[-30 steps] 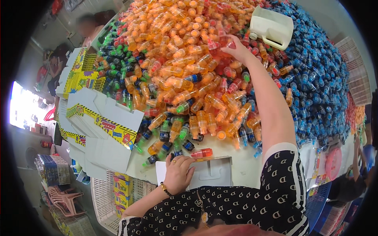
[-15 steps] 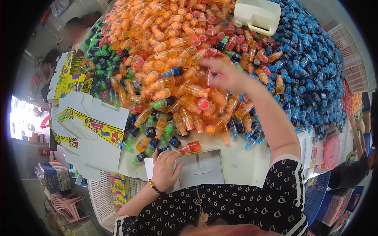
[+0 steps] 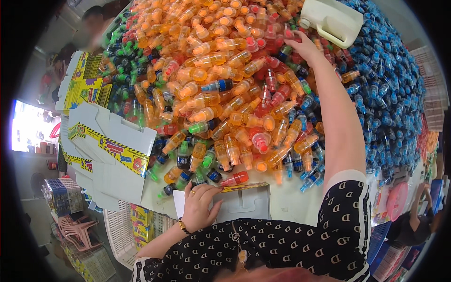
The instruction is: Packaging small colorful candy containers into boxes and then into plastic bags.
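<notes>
Red bottles (image 3: 271, 34) meet right fingers (image 3: 298, 43), grip unclear; left fingers (image 3: 201, 193), loosely spread, rest on carton (image 3: 256, 203)

right hand (image 3: 305, 48) | back up by red bottles (image 3: 271, 35) | nearer red bottle (image 3: 259, 139) | newly there

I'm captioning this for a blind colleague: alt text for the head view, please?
A person's right hand reaches into a heap of orange, red, green and blue bottles; the left hand rests on an open box. A pale jug lies on the heap, with white cartons at left.
</notes>
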Tool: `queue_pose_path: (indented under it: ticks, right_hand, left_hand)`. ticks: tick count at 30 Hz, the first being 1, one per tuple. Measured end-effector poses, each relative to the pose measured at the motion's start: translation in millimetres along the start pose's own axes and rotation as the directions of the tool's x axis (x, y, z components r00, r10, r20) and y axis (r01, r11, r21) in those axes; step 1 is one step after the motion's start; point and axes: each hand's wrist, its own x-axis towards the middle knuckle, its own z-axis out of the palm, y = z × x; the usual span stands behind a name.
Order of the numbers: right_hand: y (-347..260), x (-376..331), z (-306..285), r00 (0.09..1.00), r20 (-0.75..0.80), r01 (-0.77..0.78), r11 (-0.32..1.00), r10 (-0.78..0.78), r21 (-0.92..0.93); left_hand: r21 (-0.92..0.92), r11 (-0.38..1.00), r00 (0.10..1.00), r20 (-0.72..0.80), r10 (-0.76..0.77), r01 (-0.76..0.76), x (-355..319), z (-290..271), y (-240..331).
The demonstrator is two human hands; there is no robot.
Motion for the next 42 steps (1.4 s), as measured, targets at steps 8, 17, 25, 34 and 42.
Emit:
queue_pose_path:
  ticks: [8, 17, 25, 34, 42]
  right_hand:
    - [-71.1, -107.7, 9.0, 0.892, 0.433, 0.013, 0.966, -0.128, 0.258]
    - [-92.4, -229.2, 5.2, 0.614, 0.323, 0.711, 0.683, -0.72, 0.169]
    - [-62.9, -130.5, -17.7, 0.99, 0.075, 0.098, 0.967, -0.119, 0.234]
    - [-63.1, -31.5, 19.2, 0.889, 0.416, 0.008, 0.9, 0.193, -0.435]
    - [-57.9, -87.4, 13.5, 0.825, 0.564, -0.024, 1.0, 0.031, -0.02]
  left_hand:
    - [-0.005, 0.999, 0.999, -0.034, -0.039, 0.039, 0.0, -2.9, 5.4]
    - [-0.013, 0.999, 0.999, -0.038, -0.038, 0.037, -0.7, -2.9, 8.0]
    - [-0.021, 0.999, 0.999, -0.038, -0.039, 0.038, -1.7, -1.0, 7.1]
    - [-0.04, 0.998, 0.999, -0.017, -0.048, 0.048, -1.6, -1.2, 2.9]
    - [-0.022, 0.999, 0.999, -0.036, -0.034, 0.034, 0.3, 0.8, 1.5]
